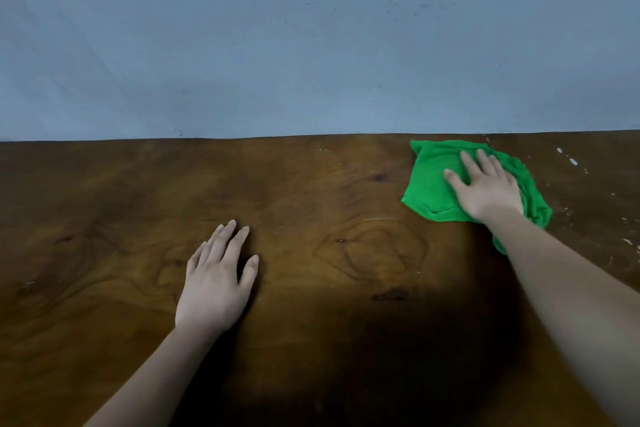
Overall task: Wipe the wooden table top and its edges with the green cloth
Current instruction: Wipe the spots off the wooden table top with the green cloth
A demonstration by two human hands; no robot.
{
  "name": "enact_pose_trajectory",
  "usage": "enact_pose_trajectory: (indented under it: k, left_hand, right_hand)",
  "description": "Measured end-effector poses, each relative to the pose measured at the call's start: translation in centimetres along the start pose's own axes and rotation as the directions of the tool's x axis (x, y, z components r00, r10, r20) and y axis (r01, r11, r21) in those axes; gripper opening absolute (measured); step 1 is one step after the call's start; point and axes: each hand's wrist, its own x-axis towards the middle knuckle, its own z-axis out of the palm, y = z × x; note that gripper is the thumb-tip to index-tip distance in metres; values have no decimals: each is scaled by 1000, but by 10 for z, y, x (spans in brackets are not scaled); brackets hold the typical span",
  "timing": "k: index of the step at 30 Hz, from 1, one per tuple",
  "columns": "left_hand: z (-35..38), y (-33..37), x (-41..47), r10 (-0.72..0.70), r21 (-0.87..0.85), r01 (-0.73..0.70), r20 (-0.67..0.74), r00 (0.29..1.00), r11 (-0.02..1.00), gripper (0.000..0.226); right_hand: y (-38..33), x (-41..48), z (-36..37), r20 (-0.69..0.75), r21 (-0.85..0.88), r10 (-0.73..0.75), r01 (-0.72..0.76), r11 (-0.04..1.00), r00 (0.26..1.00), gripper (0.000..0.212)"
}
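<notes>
Green cloth (429,184) under flat right hand (485,189), left hand (216,284) palm-down on table (104,218).

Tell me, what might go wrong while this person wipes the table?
1. The right hand presses flat on the crumpled green cloth without gripping it, so the cloth may bunch up or slip out.
2. White specks lie to the right of the cloth on the brown wooden table top; a short stroke could miss them.
3. The table's far edge meets the blue-grey wall, so that edge may go unwiped.
</notes>
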Motion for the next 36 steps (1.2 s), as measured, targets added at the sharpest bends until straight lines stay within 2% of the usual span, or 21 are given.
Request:
enact_pose_trajectory:
  k: [3,5,6,10,13,15,18,20,22,24,26,31,36]
  left_hand:
    - [0,-1,1,-1,11,1,7,1000,1000,68]
    - [1,-3,2,0,18,0,12,1000,1000,69]
    - [1,-3,3,2,21,-2,11,1000,1000,70]
    - [1,-3,4,2,32,-3,15,1000,999,71]
    - [2,-5,3,20,26,-20,-4,1000,999,70]
    - [3,-6,2,36,21,-36,-19,999,999,69]
    - [4,-7,0,38,17,-38,-29,999,999,71]
    - [4,-7,1,35,20,-34,-37,999,999,71]
    - [5,-7,1,35,19,-35,-42,998,999,71]
    - [5,-6,1,28,19,-28,-37,999,999,71]
    - [6,-7,2,19,19,-19,-28,999,1000,72]
    - [6,-6,3,21,26,-20,-34,999,999,72]
    - [4,-5,2,29,28,-28,-36,999,999,70]
  right_hand:
    - [-26,10,11,-24,24,213,-212,977,977,84]
    - [-67,11,19,-27,-3,264,-264,964,964,86]
    - [-92,10,24,-22,-21,244,-244,970,970,86]
    - [-207,-16,43,42,-93,-35,39,995,999,83]
    - [-289,-49,59,96,-99,-297,306,947,950,84]
    - [-330,-69,68,138,-86,-487,500,862,862,83]
    - [-356,-76,71,219,-60,-712,738,672,667,77]
    - [-348,-60,66,245,-44,-788,819,572,564,74]
    - [-327,-38,56,244,-23,-813,841,541,529,74]
    - [-296,-15,45,221,1,-783,803,597,582,75]
    - [-257,5,33,191,25,-710,720,694,678,75]
    - [-132,44,7,86,3,-417,418,908,905,82]
    - [-51,46,6,-22,37,-61,62,997,998,80]
